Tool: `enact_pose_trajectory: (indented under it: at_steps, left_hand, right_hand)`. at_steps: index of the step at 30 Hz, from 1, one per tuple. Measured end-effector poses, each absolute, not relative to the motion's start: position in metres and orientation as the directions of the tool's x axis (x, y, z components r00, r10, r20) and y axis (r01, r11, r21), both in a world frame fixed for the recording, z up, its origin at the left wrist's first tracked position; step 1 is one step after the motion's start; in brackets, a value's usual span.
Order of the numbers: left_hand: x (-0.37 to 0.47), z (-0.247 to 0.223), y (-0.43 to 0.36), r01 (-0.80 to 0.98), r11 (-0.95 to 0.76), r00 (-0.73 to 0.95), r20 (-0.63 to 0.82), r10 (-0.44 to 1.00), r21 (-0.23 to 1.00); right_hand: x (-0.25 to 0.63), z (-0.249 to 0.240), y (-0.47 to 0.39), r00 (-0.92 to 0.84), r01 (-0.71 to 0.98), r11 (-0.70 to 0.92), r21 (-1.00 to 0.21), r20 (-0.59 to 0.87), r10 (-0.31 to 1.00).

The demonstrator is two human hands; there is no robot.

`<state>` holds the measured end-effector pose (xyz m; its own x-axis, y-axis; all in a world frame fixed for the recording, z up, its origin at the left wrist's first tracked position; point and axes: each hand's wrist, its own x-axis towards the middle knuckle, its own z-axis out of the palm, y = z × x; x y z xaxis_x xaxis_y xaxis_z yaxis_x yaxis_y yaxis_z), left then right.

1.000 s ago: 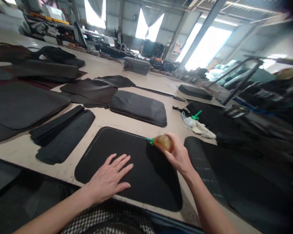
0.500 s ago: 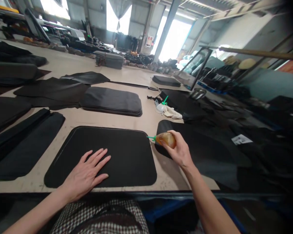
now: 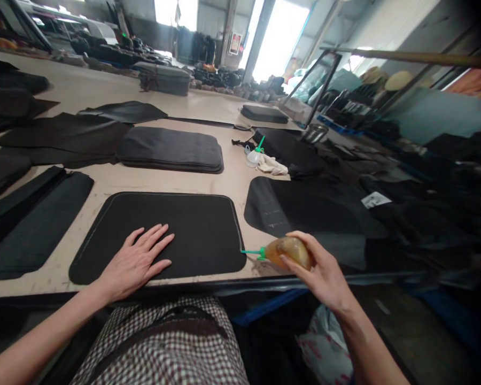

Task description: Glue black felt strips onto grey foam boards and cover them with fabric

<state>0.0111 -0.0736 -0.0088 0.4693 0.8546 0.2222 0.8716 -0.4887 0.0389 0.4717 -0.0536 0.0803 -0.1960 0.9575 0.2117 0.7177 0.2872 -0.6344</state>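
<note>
A black rounded panel (image 3: 200,224) lies flat on the table in front of me. My left hand (image 3: 138,262) rests on it, fingers spread and palm down. In my right hand (image 3: 320,267) is an amber glue bottle (image 3: 291,252) with a thin green nozzle, tilted onto its side. The nozzle tip is at the panel's right edge, near the lower corner. A pale line of glue runs along the panel's left, top and right margins. Another dark sheet (image 3: 300,206) lies to the right of the panel.
Behind the panel sits a stack of dark rounded pieces (image 3: 170,147). A white bottle with a green nozzle (image 3: 254,156) stands beside a pale cloth (image 3: 273,166). Dark strips (image 3: 44,230) lie at left. The table's front edge (image 3: 224,289) runs close to my body.
My right hand has brought the glue bottle down the panel's right edge toward me, and the pale line there is longer. My left hand stays on the panel. The view has shifted.
</note>
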Motion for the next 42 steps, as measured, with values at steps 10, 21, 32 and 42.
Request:
enact_pose_trajectory:
  at_steps: [10, 21, 32, 42]
  left_hand:
    - [0.006, -0.001, -0.073, 0.853, -0.461, 0.437, 0.147, 0.887, 0.246]
    - [-0.036, 0.031, -0.086, 0.506, -0.166, 0.035, 0.172, 0.984, 0.846]
    - [-0.113, 0.037, -0.120, 0.231, -0.087, -0.458, 0.188, 0.869, 0.969]
    - [-0.122, 0.034, -0.130, 0.218, -0.098, -0.513, 0.199, 0.835, 0.971]
  right_hand:
    - [0.431, 0.047, -0.101, -0.109, 0.588, 0.195, -0.785, 0.162, 0.981]
    - [0.289, 0.030, -0.084, -0.396, 0.379, 0.362, -0.852, 0.205, 0.895]
    - [0.148, 0.034, -0.059, -0.586, 0.217, 0.539, -0.814, 0.333, 0.739]
    - [0.120, 0.038, -0.054, -0.606, 0.225, 0.603, -0.766, 0.375, 0.702]
